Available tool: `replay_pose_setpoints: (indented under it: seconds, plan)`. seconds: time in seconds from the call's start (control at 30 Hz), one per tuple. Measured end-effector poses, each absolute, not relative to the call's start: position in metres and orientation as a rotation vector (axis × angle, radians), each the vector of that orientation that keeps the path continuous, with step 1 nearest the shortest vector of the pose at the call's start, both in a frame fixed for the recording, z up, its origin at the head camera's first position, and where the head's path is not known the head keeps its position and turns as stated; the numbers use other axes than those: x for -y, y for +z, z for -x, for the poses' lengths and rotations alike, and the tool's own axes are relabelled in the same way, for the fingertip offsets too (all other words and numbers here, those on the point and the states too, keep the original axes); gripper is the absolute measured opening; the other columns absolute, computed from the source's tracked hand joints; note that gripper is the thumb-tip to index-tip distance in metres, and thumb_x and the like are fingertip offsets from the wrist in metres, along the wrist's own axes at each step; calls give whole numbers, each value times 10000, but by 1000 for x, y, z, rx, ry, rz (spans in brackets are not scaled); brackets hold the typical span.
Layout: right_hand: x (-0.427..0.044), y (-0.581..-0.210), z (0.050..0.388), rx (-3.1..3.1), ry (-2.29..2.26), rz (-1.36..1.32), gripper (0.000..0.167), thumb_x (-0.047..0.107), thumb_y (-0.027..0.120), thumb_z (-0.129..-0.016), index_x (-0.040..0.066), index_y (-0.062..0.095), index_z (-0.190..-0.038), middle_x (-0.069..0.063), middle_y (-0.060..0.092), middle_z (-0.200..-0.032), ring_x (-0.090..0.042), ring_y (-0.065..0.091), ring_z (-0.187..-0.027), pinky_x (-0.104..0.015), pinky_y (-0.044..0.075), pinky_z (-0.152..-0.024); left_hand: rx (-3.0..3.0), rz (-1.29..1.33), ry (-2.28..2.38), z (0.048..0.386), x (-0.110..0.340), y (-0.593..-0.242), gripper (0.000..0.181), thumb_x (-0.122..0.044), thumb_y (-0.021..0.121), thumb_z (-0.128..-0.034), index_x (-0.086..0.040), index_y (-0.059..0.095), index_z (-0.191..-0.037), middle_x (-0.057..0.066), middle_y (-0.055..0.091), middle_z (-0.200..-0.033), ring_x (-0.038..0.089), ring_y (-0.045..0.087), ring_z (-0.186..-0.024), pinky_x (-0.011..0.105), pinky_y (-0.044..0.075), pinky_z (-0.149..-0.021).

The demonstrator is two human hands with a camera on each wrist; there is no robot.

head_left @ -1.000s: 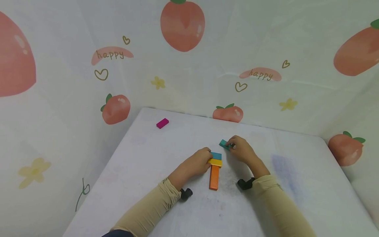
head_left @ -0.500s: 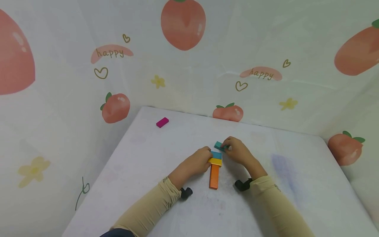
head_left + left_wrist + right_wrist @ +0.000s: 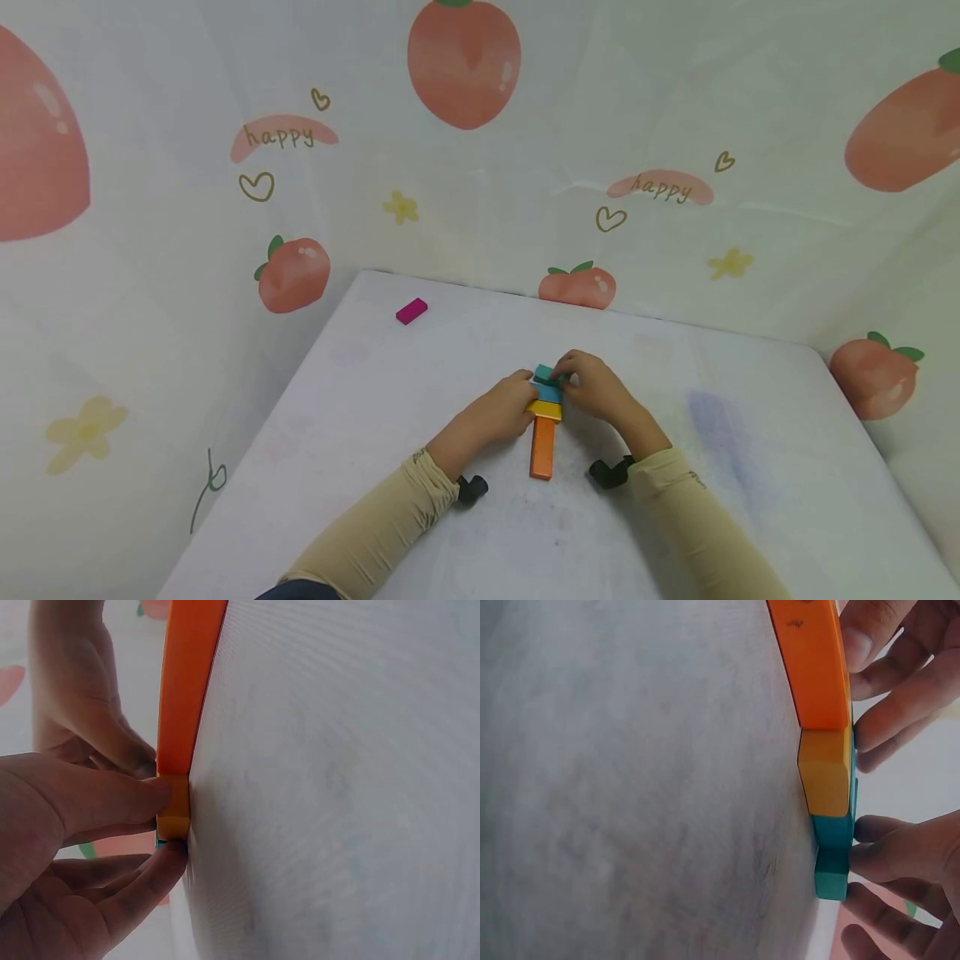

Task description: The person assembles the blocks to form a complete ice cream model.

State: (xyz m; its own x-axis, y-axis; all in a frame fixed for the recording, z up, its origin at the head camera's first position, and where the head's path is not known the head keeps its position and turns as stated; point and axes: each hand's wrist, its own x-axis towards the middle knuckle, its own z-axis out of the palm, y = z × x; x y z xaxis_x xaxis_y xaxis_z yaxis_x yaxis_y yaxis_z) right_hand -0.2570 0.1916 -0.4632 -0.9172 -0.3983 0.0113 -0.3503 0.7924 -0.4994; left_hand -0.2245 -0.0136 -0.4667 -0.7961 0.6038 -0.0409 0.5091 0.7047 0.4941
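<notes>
In the head view, an orange block [image 3: 543,448] lies lengthwise on the table. Across its far end lies a yellow block [image 3: 547,411], with a blue block [image 3: 550,393] against it. My left hand [image 3: 497,410] holds the left ends of the yellow and blue blocks between thumb and fingers. Just beyond the blue one, my right hand [image 3: 596,387] pinches a teal block [image 3: 544,372], partly covered by its fingers. From the right wrist, the teal block [image 3: 832,874] appears to touch the blue block [image 3: 832,830].
A magenta block [image 3: 412,311] lies near the table's far left corner. The white table [image 3: 337,450] meets a fruit-printed cloth backdrop [image 3: 480,217] at the back. Dark wrist-worn pieces [image 3: 471,490] sit under both forearms.
My right hand has moved left, bringing the teal block from the right to the far side of the blue block. The left hand and its blocks stay in place.
</notes>
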Motion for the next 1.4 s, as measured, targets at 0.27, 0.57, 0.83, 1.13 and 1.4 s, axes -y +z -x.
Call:
replay_pose_setpoints:
  seconds: [0.27, 0.57, 0.83, 1.13, 1.4]
  plan:
    - [-190, -464, 257, -2879, -762, 697, 189, -42, 644, -966, 8, 812, -1034, -136, 729, -1151, -329, 680, -1111, -539, 559, -1050, -2709, -892, 689, 226, 13, -466, 206, -84, 681, -1024, -4, 750, -1201, 146, 736, -1332, 321, 543, -1464, 385, 525, -1132]
    - [-187, -465, 256, -2849, -792, 757, 202, -52, 639, -963, -12, 805, -1070, -149, 728, -1188, -349, 667, -1164, -546, 545, -1070, -2684, -909, 762, 224, 16, -467, 59, -60, 689, -1013, -47, 718, -1063, 20, 706, -960, 123, 593, -859, 192, 518, -807]
    - [-187, -463, 253, -2827, -789, 758, 189, -16, 667, -965, 1, 803, -1094, -149, 717, -1216, -350, 663, -1170, -547, 549, -1064, -2690, -935, 784, 224, 17, -468, 64, -68, 690, -1018, -61, 706, -1079, 21, 697, -986, 115, 579, -860, 197, 517, -807]
    - [-213, -459, 239, -2743, -891, 691, 306, 120, 797, -909, 42, 772, -1203, -168, 652, -1382, -381, 618, -1269, -583, 539, -1075, -2688, -855, 700, 224, 12, -465, 182, -120, 689, -1031, -63, 734, -1198, 14, 738, -1044, 123, 588, -912, 243, 548, -865]
    - [-220, -464, 236, -2674, -889, 701, 427, 209, 902, -835, 103, 764, -1225, -153, 592, -1469, -335, 618, -1215, -550, 558, -1044, -2700, -825, 685, 224, 13, -467, 235, -141, 694, -1033, -42, 734, -1243, 51, 760, -1162, 128, 613, -956, 253, 572, -929]
